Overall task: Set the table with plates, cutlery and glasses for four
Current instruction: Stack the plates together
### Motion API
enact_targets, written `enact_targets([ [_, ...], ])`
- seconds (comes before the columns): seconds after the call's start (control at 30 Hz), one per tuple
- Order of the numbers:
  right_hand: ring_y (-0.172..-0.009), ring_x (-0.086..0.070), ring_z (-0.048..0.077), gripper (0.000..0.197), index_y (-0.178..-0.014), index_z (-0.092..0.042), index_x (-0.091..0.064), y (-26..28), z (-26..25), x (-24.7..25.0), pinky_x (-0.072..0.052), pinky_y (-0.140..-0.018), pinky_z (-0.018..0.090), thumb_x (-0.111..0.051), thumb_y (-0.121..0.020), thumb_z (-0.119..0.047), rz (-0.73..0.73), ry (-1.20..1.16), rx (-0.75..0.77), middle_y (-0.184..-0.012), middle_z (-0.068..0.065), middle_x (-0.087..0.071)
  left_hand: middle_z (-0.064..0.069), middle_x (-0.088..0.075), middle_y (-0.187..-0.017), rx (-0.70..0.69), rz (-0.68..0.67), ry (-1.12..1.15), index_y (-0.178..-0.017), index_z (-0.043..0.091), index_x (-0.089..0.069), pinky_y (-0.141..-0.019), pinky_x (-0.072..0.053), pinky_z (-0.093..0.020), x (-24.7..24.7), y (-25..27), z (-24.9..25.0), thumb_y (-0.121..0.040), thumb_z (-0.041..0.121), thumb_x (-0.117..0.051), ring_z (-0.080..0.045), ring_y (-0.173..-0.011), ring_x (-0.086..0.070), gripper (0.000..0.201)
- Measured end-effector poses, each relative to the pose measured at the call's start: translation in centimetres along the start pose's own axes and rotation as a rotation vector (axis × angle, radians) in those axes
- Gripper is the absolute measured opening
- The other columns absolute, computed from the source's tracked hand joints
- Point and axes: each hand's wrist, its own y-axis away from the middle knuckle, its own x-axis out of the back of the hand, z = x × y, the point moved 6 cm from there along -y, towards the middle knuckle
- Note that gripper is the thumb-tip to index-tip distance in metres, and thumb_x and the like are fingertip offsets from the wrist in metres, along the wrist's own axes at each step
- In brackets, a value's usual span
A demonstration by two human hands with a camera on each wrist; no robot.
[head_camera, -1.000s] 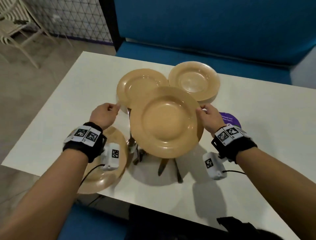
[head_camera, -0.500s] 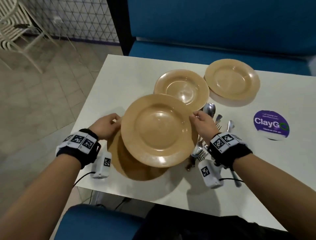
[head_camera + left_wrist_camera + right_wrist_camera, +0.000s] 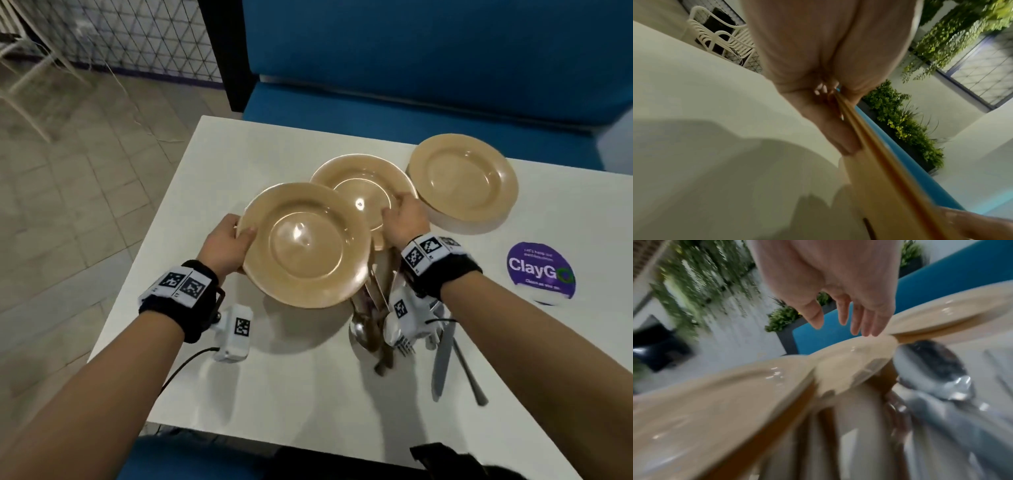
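Plates, tan and glossy with broad rims, lie face up around the heap of cutlery (image 3: 383, 329) on the white table (image 3: 205, 205). Left of the heap, the nearest plate (image 3: 303, 245) is held roughly level just above the tabletop by the left hand (image 3: 224, 245), thumb over its left rim and fingers curled beneath. Beyond the heap sits a second plate (image 3: 359, 185); the right hand (image 3: 406, 219) hovers over it with fingers relaxed and apart, gripping nothing. A third plate (image 3: 462, 178) rests beyond the heap to the right. Knives and spoons lie lengthwise toward the person.
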Motion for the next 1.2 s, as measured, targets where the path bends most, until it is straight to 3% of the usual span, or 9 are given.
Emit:
enact_targets([
  [0.13,-0.122,-0.048,0.038,0.043,-0.131,0.004,-0.040,-3.1,2.3,0.5,-0.041,-0.099,0.042,-0.046,-0.097,-0.022,-0.062,0.316,-0.094,-0.133,0.024,-0.046,-0.012,-0.058,-0.102,0.017,0.040,0.033,-0.116,0.008,-0.048,-0.054,-0.048,-0.031,0.0,-1.4,-0.7,-0.097,0.025,-0.049,-0.026,-0.079,-0.057,0.026],
  [0.23,-0.124,-0.045,0.037,0.056,-0.134,0.003,-0.036,-4.3,3.9,-0.3,-0.039,-0.099,0.041,-0.059,-0.087,-0.019,-0.114,0.266,-0.186,-0.136,0.023,-0.043,-0.007,-0.057,-0.098,0.035,0.044,0.123,-0.113,0.013,-0.045,-0.054,-0.048,-0.032,0.3,-1.9,-1.2,-0.098,0.024,-0.046,-0.021,-0.075,-0.057,0.018],
  [0.33,-0.116,-0.052,0.035,0.047,-0.128,0.001,-0.043,-5.2,4.1,0.1,-0.042,-0.089,0.039,-0.056,-0.089,-0.022,-0.095,0.127,-0.240,-0.130,0.020,-0.051,-0.004,-0.056,-0.093,0.054,0.114,0.184,-0.109,0.014,-0.043,-0.049,-0.050,-0.031,1.1,-2.3,-1.6,-0.099,0.024,-0.045,-0.019,-0.074,-0.057,0.014],
  [0.47,-0.109,-0.055,0.035,0.034,-0.123,-0.004,-0.048,-6.5,3.5,2.2,-0.042,-0.087,0.037,-0.043,-0.094,-0.022,0.134,-0.166,-0.253,-0.123,0.017,-0.058,-0.001,-0.053,-0.090,0.084,0.278,0.279,-0.106,0.014,-0.041,-0.055,-0.048,-0.032,2.3,-3.0,-2.5,-0.099,0.021,-0.042,-0.018,-0.075,-0.053,0.011],
  [0.57,-0.104,-0.058,0.034,0.030,-0.120,-0.003,-0.046,-6.8,3.1,3.5,-0.043,-0.080,0.035,-0.043,-0.094,-0.017,0.338,-0.301,-0.205,-0.116,0.019,-0.060,-0.008,-0.053,-0.102,0.133,0.368,0.333,-0.112,0.014,-0.043,-0.061,-0.050,-0.034,2.8,-3.4,-3.5,-0.096,0.020,-0.041,-0.025,-0.085,-0.053,0.017],
  [0.73,-0.112,-0.056,0.031,0.035,-0.128,-0.002,-0.041,-6.2,3.3,2.8,-0.042,-0.085,0.029,-0.042,-0.099,-0.020,0.406,-0.510,-0.258,-0.125,0.016,-0.056,-0.005,-0.051,-0.104,0.152,0.439,0.380,-0.123,0.010,-0.043,-0.076,-0.050,-0.040,2.1,-3.9,-3.3,-0.095,0.021,-0.040,-0.024,-0.091,-0.051,0.030],
  [0.87,-0.114,-0.054,0.028,0.036,-0.127,-0.001,-0.044,-5.8,3.2,0.4,-0.039,-0.087,0.026,-0.043,-0.097,-0.020,0.273,-0.609,-0.307,-0.124,0.015,-0.056,0.000,-0.052,-0.096,0.159,0.439,0.405,-0.121,0.012,-0.043,-0.081,-0.052,-0.043,0.6,-4.2,-2.3,-0.095,0.021,-0.039,-0.024,-0.093,-0.053,0.028],
  [1.03,-0.102,-0.061,0.029,0.031,-0.119,-0.010,-0.057,-5.3,2.4,-1.5,-0.050,-0.090,0.037,-0.047,-0.092,-0.022,-0.008,-0.347,-0.149,-0.112,0.011,-0.065,0.006,-0.048,-0.082,0.047,0.370,0.341,-0.103,0.014,-0.041,-0.077,-0.042,-0.034,-2.7,-4.4,0.6,-0.099,0.025,-0.038,-0.021,-0.087,-0.047,0.012],
  [1.2,-0.086,-0.063,0.020,0.045,-0.132,-0.021,-0.051,-5.6,3.1,-0.5,-0.055,-0.081,0.039,-0.060,-0.088,-0.021,-0.101,-0.228,-0.036,-0.103,0.004,-0.065,0.003,-0.053,-0.099,0.003,0.208,0.271,-0.113,0.021,-0.042,-0.085,-0.048,-0.040,-6.2,-5.0,3.1,-0.098,0.046,-0.033,-0.021,-0.096,-0.054,0.031],
])
